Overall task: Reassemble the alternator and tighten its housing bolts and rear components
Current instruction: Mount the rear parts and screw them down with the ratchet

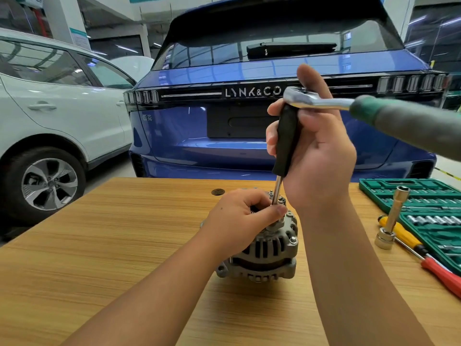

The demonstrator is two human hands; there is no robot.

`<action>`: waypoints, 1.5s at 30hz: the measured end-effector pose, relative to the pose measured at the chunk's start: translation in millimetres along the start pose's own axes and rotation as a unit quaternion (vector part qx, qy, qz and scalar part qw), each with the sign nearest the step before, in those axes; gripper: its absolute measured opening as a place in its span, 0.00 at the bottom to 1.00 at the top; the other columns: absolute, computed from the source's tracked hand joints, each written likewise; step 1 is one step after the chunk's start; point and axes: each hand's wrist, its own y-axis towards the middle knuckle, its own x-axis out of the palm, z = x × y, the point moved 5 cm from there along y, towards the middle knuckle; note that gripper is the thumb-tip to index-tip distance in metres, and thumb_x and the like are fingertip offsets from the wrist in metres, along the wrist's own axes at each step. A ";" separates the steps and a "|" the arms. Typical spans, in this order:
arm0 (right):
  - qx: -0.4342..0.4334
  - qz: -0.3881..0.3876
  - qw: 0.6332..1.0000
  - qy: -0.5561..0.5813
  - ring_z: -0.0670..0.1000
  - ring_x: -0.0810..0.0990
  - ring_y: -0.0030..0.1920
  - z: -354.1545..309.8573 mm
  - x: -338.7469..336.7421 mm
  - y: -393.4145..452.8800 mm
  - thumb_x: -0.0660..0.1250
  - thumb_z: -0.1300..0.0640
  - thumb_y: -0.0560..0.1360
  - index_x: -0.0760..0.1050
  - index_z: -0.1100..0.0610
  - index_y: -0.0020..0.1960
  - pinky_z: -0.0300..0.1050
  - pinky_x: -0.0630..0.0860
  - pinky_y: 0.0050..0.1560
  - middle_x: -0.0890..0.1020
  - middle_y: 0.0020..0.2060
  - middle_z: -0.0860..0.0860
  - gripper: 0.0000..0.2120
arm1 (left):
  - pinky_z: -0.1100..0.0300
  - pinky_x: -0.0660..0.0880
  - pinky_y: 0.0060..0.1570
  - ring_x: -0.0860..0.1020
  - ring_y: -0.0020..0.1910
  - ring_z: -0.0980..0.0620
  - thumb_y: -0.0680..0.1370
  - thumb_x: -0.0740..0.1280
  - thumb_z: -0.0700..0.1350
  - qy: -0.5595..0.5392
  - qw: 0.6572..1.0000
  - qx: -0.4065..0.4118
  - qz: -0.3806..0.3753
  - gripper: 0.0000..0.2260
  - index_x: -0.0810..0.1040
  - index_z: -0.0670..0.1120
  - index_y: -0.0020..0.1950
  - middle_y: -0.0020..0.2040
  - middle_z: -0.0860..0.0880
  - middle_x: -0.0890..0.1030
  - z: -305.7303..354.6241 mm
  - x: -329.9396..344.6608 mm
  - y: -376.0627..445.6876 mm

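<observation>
The black driver handle (pixel 287 138) is clamped in the right hand (pixel 316 156) under the ratchet (pixel 321 99), while the alternator (pixel 264 248) below is gripped by the left hand (pixel 239 218).

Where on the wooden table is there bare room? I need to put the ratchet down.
Free: the wooden table left of the grey metal alternator, and the near edge between the forearms. Crowded: the right side, with the green socket case, yellow-handled screwdriver, red-handled tool and upright socket extension.

The alternator (pixel 264 248) housing is dull, rough-cast grey metal on a matt wood-grain table (pixel 124 245). The ratchet (pixel 306 97) head is polished chrome with a matt green grip; the driver handle (pixel 287 138) beneath is matt black plastic. The socket case (pixel 424 196) is green plastic holding shiny metal sockets.
</observation>
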 end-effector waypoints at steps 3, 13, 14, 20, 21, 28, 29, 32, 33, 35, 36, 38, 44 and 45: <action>0.026 -0.032 0.997 0.070 0.56 0.73 0.37 0.2 -1.6 -1.8 0.50 0.56 0.78 0.73 0.54 0.67 0.46 0.69 0.38 0.81 0.45 0.57 0.21 | 0.52 0.80 0.45 0.79 0.44 0.59 0.76 0.67 0.63 0.003 1.000 0.004 -0.001 0.08 0.80 0.60 0.46 0.42 0.58 0.82 0.3 -0.2 -0.3; 0.002 0.141 0.985 -0.099 0.47 0.70 0.29 -9.3 -3.9 -4.7 0.72 0.53 0.77 0.76 0.62 0.57 0.38 0.69 0.30 0.75 0.32 0.45 0.14 | 0.52 0.79 0.44 0.78 0.44 0.58 0.77 0.69 0.60 0.007 1.000 0.013 -0.003 0.09 0.82 0.57 0.43 0.42 0.57 0.82 1.2 0.0 -0.2; 0.003 0.153 0.983 -0.105 0.46 0.69 0.28 -8.6 -7.8 -6.7 0.72 0.54 0.78 0.78 0.60 0.51 0.38 0.68 0.30 0.74 0.31 0.45 0.09 | 0.52 0.79 0.44 0.78 0.44 0.58 0.77 0.69 0.61 0.005 1.000 0.012 -0.001 0.09 0.82 0.57 0.43 0.42 0.57 0.81 1.3 -0.1 0.0; 0.047 0.030 0.998 -0.032 0.48 0.74 0.34 -0.5 -2.6 -1.0 0.67 0.59 0.79 0.74 0.49 0.61 0.41 0.72 0.36 0.79 0.40 0.49 0.12 | 0.51 0.79 0.44 0.79 0.43 0.57 0.77 0.69 0.61 -0.003 1.000 0.001 0.000 0.10 0.81 0.56 0.44 0.41 0.56 0.81 1.6 -1.1 -1.1; 0.015 0.024 0.998 -0.054 0.49 0.74 0.35 -2.3 -0.2 -1.8 0.66 0.61 0.80 0.73 0.48 0.64 0.42 0.72 0.36 0.80 0.41 0.50 0.15 | 0.49 0.80 0.45 0.79 0.43 0.57 0.78 0.69 0.60 -0.003 1.000 -0.002 0.001 0.10 0.81 0.55 0.43 0.41 0.56 0.82 1.5 -1.1 -1.1; -0.017 0.042 0.994 -0.100 0.49 0.72 0.36 1.0 2.5 -1.2 0.66 0.61 0.79 0.71 0.51 0.72 0.45 0.72 0.37 0.77 0.36 0.47 0.23 | 0.55 0.79 0.44 0.79 0.43 0.59 0.76 0.70 0.60 -0.004 1.000 -0.004 -0.001 0.10 0.82 0.55 0.42 0.41 0.57 0.82 1.0 -1.0 -0.7; -0.010 0.045 0.996 -0.081 0.50 0.72 0.35 1.0 2.0 -1.7 0.65 0.62 0.78 0.72 0.51 0.71 0.44 0.71 0.37 0.78 0.36 0.48 0.22 | 0.55 0.79 0.44 0.79 0.43 0.59 0.76 0.71 0.60 -0.006 1.000 -0.006 -0.002 0.09 0.82 0.55 0.42 0.41 0.57 0.82 0.4 -0.9 -0.4; 0.015 0.006 1.000 0.016 0.53 0.72 0.35 1.1 3.8 -3.7 0.55 0.59 0.78 0.72 0.53 0.67 0.45 0.68 0.38 0.80 0.40 0.53 0.19 | 0.52 0.81 0.46 0.80 0.43 0.58 0.74 0.72 0.60 -0.011 1.000 -0.008 -0.005 0.09 0.82 0.56 0.44 0.41 0.57 0.83 -0.8 -1.0 0.3; 0.028 -0.012 0.999 0.043 0.54 0.72 0.35 0.2 6.9 -1.8 0.52 0.56 0.80 0.71 0.54 0.67 0.46 0.66 0.38 0.81 0.40 0.53 0.18 | 0.51 0.81 0.47 0.81 0.43 0.58 0.74 0.71 0.62 -0.015 1.000 -0.009 -0.005 0.11 0.82 0.56 0.45 0.42 0.57 0.83 -0.9 -0.9 0.2; 0.083 -0.016 0.996 0.037 0.53 0.73 0.34 0.1 11.9 7.7 0.48 0.49 0.82 0.71 0.55 0.67 0.47 0.67 0.36 0.81 0.38 0.53 0.20 | 0.50 0.81 0.48 0.81 0.44 0.58 0.71 0.67 0.67 -0.024 1.000 -0.011 -0.005 0.15 0.82 0.58 0.46 0.42 0.56 0.83 -0.7 -0.7 -0.3; 0.116 -0.001 0.993 0.015 0.53 0.73 0.33 1.2 13.1 11.6 0.50 0.49 0.84 0.70 0.56 0.67 0.45 0.69 0.33 0.80 0.37 0.53 0.19 | 0.51 0.81 0.47 0.81 0.44 0.58 0.70 0.65 0.68 -0.028 1.000 -0.011 -0.006 0.17 0.82 0.58 0.46 0.42 0.56 0.83 -0.6 -0.5 -0.4; 0.130 0.031 0.991 -0.013 0.53 0.74 0.33 2.9 11.5 11.9 0.54 0.52 0.85 0.70 0.58 0.66 0.43 0.72 0.32 0.79 0.37 0.54 0.14 | 0.56 0.77 0.43 0.80 0.44 0.61 0.70 0.64 0.69 -0.029 1.000 -0.009 -0.003 0.17 0.82 0.59 0.46 0.42 0.58 0.83 -0.1 -0.5 -0.3; 0.008 0.129 0.988 -0.091 0.48 0.67 0.28 -4.8 -8.0 -3.5 0.70 0.55 0.79 0.77 0.62 0.51 0.38 0.66 0.27 0.73 0.30 0.46 0.09 | 0.59 0.76 0.41 0.79 0.44 0.61 0.74 0.66 0.66 -0.008 1.000 0.009 -0.004 0.11 0.81 0.62 0.46 0.42 0.59 0.82 0.5 -0.3 0.5; 0.026 0.121 0.989 -0.083 0.47 0.68 0.28 -3.4 -9.9 -1.6 0.70 0.55 0.79 0.77 0.60 0.49 0.38 0.66 0.28 0.74 0.30 0.46 0.08 | 0.59 0.76 0.40 0.79 0.43 0.61 0.73 0.65 0.67 -0.006 1.000 0.009 -0.003 0.12 0.81 0.62 0.46 0.42 0.60 0.82 0.6 -0.2 0.7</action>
